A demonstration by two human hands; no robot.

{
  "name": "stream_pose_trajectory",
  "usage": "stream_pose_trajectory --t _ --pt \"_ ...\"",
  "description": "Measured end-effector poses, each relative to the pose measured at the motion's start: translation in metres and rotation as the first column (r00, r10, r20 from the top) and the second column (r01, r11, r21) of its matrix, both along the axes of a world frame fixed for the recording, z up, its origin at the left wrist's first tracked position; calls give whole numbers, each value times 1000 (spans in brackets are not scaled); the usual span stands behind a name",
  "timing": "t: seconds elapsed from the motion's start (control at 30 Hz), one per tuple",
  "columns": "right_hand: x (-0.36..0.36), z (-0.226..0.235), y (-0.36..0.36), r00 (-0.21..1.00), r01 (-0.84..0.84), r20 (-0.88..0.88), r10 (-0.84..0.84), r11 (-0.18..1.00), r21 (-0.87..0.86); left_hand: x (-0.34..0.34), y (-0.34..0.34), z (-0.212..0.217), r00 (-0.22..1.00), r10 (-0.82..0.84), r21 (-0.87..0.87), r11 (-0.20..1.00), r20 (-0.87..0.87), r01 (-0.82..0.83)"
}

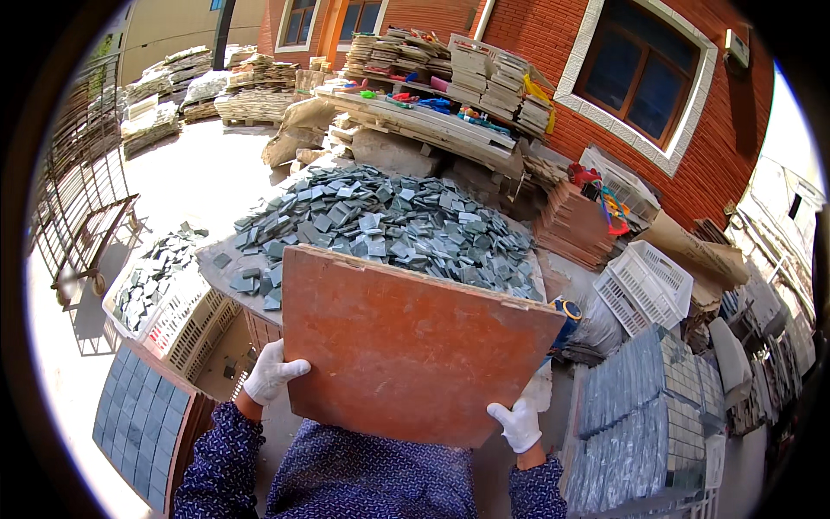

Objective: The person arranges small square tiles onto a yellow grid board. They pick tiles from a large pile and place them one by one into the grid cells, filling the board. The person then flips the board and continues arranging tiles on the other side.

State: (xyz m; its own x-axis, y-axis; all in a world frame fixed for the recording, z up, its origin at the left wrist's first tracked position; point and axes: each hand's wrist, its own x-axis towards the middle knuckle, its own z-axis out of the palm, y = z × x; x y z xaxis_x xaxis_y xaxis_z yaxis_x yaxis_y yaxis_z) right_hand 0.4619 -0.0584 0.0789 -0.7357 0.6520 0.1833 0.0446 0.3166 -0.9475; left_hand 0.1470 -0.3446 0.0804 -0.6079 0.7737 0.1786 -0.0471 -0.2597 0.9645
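Your left hand (271, 374) and right hand (520, 425) clasp the brown board (411, 350) between them, thumbs on its face; balance both holds (it's broad), minding the tile heap (389, 221) beyond.

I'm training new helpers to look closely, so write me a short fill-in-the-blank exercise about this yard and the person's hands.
1. The left hand and right hand both wear ____ gloves.
2. The number of hands holding the reddish-brown board is ____.
3. The metal rack on wheels stands near the picture's ____ edge.
4. The large window is set in a wall of red ____.

Missing words: white; two; left; brick.
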Motion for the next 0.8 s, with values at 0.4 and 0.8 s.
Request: stream_pose_trajectory --t 0.4,0.8 --pt "10 -113 -2 972 208 -211 -100 778 593 3 -20 -109 314 63 -33 956 -947 -291" --pt "0 -116 47 959 -210 277 -66 493 844 -32 8 -108 226 -280 -331 915 -933 -231"
